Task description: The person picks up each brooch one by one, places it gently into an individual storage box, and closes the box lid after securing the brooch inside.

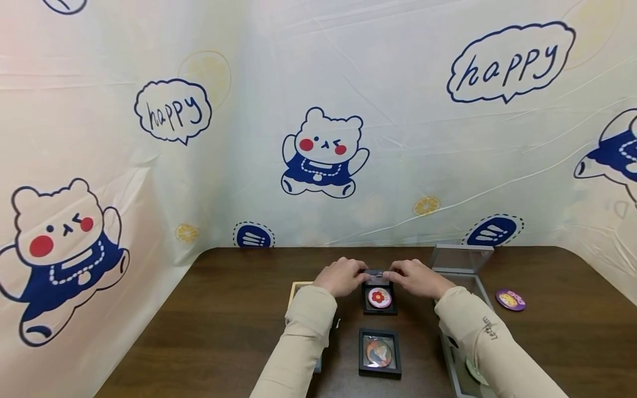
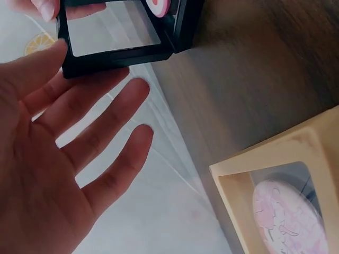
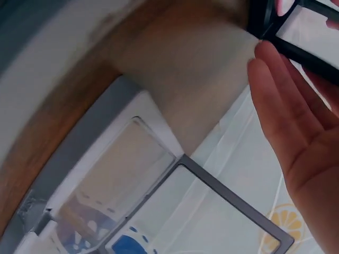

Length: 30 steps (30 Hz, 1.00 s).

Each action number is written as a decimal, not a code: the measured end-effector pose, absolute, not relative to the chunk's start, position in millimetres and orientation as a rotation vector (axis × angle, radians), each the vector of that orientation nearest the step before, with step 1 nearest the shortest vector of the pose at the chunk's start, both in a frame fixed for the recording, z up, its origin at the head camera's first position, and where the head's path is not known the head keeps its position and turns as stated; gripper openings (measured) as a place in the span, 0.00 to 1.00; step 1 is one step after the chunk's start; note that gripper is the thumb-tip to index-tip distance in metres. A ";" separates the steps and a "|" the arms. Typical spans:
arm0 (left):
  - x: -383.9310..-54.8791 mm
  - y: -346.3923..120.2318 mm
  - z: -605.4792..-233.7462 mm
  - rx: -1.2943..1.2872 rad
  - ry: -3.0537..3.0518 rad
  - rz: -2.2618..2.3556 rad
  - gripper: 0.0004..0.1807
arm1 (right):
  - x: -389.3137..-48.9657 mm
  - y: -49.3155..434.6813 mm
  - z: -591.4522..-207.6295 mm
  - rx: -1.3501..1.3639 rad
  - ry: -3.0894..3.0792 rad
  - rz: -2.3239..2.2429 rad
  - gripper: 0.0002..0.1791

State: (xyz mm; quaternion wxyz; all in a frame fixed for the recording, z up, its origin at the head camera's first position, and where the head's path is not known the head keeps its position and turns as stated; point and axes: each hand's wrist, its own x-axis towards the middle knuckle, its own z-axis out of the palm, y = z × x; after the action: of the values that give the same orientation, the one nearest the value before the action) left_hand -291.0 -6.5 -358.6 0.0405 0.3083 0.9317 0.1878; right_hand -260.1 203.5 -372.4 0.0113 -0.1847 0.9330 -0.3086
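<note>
A small black display case (image 1: 380, 310) stands open on the table, its clear-windowed lid (image 2: 119, 56) raised at the far side. Inside lies a round white badge (image 1: 380, 298) with a red flower. My left hand (image 1: 342, 277) pinches the lid's left corner, thumb on one face and fingers behind; the other fingers are spread in the left wrist view. From the opposite side my right hand (image 1: 418, 277) holds the lid too, its fingers (image 3: 273, 79) along the black edge near the hinge.
Nearer me lies a closed black case (image 1: 380, 375) with a colourful badge. Partly under my left arm is a light wooden frame (image 2: 275, 147) with a pink badge. A large grey case (image 3: 79, 153), lid raised, stands on the right, beside a purple badge (image 1: 510, 299).
</note>
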 end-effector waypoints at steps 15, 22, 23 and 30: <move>-298.0 -7.9 -362.9 0.897 2.545 0.364 0.27 | -266.5 206.4 -368.6 -0.575 2.722 -0.700 0.30; -300.6 -6.8 -358.2 0.851 2.529 0.353 0.35 | -274.4 198.6 -363.6 -0.523 2.691 -0.614 0.34; -300.7 -6.5 -357.9 0.842 2.533 0.354 0.36 | -275.0 197.5 -363.1 -0.521 2.692 -0.602 0.34; -300.0 0.9 -358.8 0.856 2.591 0.324 0.34 | -277.7 193.7 -365.8 -0.538 2.709 -0.534 0.34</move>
State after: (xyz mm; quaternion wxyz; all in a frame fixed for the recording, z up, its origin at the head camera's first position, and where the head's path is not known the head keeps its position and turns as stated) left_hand -300.0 0.9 -358.8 0.1955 0.3055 0.9247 0.1158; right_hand -277.7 193.7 -365.8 0.1637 -0.1887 0.9500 -0.1874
